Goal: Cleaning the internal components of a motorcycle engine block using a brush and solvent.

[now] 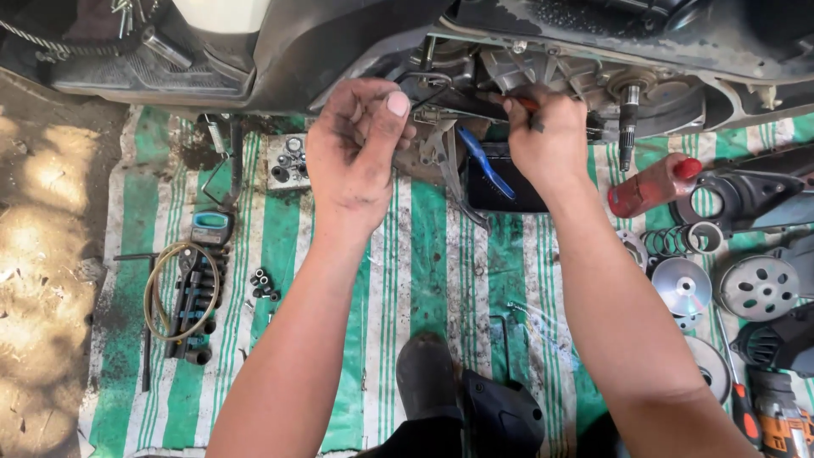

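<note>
Top centre of frame: my right hand (547, 140) is closed round a red-handled tool (527, 103) at the scooter's engine case (577, 80); my left hand (356, 148) pinches a thin black wire (424, 80); a slip could drop either among loose parts on the striped mat (424, 254)

Head camera, steeply downward (close)

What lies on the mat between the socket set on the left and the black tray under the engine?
In the head view, a few loose black sockets lie between the socket set and black tray; the left hand hangs above.
</note>
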